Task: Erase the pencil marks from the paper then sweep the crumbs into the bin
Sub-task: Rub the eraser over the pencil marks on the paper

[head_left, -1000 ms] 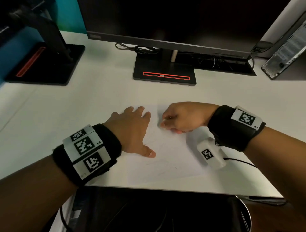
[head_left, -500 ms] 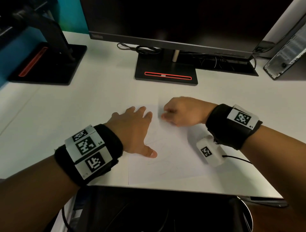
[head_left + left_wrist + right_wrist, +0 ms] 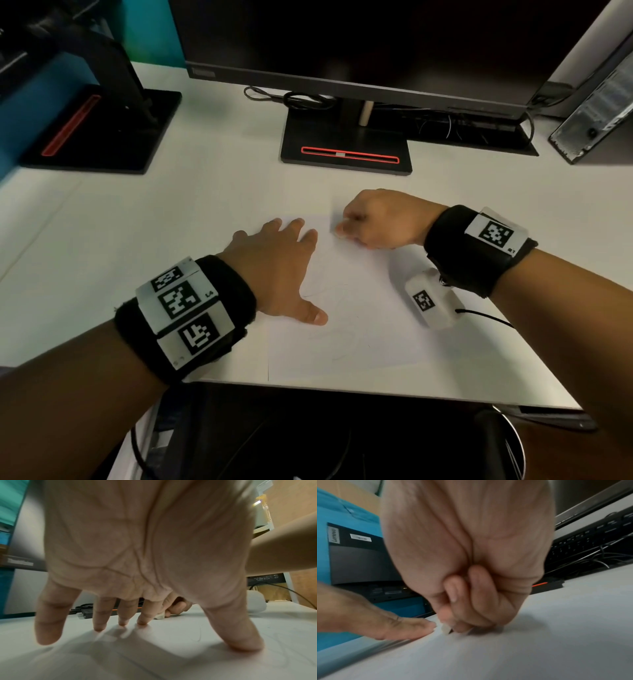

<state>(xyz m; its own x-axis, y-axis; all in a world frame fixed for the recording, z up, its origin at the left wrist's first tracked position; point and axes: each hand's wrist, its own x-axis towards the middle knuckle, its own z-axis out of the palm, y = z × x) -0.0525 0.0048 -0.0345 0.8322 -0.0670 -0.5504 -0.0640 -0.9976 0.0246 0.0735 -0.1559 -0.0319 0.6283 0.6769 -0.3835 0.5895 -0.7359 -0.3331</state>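
Left hand [image 3: 274, 267] flat on paper [image 3: 359, 329], right hand [image 3: 376, 222] pinching eraser [image 3: 159, 617]

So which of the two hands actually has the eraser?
The right hand, fingers curled, pinching the small white eraser against the paper. The left hand just lies flat, holding the sheet down.

Open desk [image 3: 144, 219] left of the paper [image 3: 359, 335], bare strip between paper's far edge and the monitor base [image 3: 346, 150], more bare desk right of the paper toward the near right corner. Blocking: left hand [image 3: 274, 270] flat on the paper's left part, right hand [image 3: 380, 222] fisted at its far edge, close beside the left fingertips, so only a narrow gap there. Far side walled by monitor base, cables [image 3: 291, 99], second stand [image 3: 99, 133] far left, computer case [image 3: 596, 120] far right. Bin rim [image 3: 513, 442] sits below the desk's near right edge.
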